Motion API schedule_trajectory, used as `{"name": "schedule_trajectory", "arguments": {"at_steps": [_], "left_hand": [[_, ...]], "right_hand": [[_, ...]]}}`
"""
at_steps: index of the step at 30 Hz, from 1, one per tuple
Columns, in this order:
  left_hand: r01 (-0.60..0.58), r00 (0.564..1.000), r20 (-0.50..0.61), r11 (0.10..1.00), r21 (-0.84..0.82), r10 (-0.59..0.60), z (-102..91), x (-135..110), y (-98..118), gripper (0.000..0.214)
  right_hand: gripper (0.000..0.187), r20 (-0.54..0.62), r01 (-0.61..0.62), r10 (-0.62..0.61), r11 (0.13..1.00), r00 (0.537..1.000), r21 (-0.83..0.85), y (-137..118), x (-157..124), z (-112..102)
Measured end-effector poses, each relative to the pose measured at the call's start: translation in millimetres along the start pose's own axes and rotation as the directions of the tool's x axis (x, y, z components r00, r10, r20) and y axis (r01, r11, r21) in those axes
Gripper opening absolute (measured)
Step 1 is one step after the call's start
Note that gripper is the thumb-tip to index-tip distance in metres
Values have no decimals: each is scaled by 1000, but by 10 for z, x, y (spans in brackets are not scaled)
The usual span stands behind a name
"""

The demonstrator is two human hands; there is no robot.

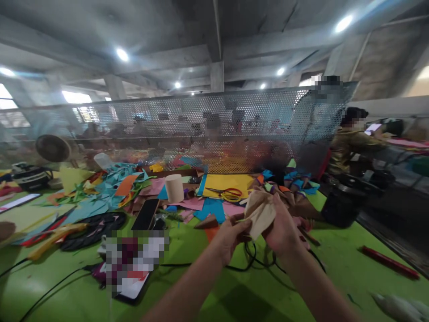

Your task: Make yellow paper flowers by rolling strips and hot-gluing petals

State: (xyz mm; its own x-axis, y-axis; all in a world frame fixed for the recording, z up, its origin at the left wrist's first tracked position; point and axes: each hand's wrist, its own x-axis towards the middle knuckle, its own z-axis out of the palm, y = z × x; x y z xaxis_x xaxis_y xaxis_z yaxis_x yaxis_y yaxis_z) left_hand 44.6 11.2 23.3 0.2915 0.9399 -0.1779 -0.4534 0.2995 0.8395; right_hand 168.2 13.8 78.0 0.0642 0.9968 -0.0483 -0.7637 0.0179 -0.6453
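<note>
Between my two hands, above the green table, is a cream-coloured folded piece (260, 212) that looks like cloth or paper. My left hand (231, 237) pinches its lower left edge with thumb and fingers. Along its right side, my right hand (281, 228) is closed on it, the fingers partly hidden behind. Just beyond the piece lie yellow-handled scissors (231, 194) on a yellow sheet (214, 181). Blue paper scraps (212, 210) are spread to the left of the hands. A black cable (250, 259) loops on the table below them.
A cream cylinder (174, 188) stands among heaped coloured scraps. Leftward lie a dark phone (145, 214) and a yellow glue gun (56, 239) with a cord. On the right are a black container (345, 201) and a red pen (389, 263). A perforated metal screen (201, 129) closes the back; a person (351, 143) sits beyond.
</note>
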Motion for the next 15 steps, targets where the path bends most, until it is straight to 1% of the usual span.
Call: {"name": "schedule_trajectory", "arguments": {"at_steps": [2,4,7,10,13,15], "left_hand": [[-65,994,-88,998,-27,62,-8,45,63,51],[-111,985,-132,994,-14,108,-44,75,151,46],[-171,977,-117,982,77,180,-123,90,264,45],[-229,965,-88,959,165,246,-185,91,307,52],[-246,958,-104,953,178,267,-227,99,291,61],[-230,960,-122,959,167,251,-261,114,258,64]], "right_hand": [[32,46,-5,6,999,999,-33,33,5,-39],[33,80,4,5,995,997,-105,30,13,-130],[36,66,37,-20,962,998,-271,-40,50,-326],[38,82,34,6,878,997,-478,-104,101,-479],[35,104,44,24,798,994,-601,-91,122,-516],[31,88,48,8,787,996,-615,-50,114,-497]]}}
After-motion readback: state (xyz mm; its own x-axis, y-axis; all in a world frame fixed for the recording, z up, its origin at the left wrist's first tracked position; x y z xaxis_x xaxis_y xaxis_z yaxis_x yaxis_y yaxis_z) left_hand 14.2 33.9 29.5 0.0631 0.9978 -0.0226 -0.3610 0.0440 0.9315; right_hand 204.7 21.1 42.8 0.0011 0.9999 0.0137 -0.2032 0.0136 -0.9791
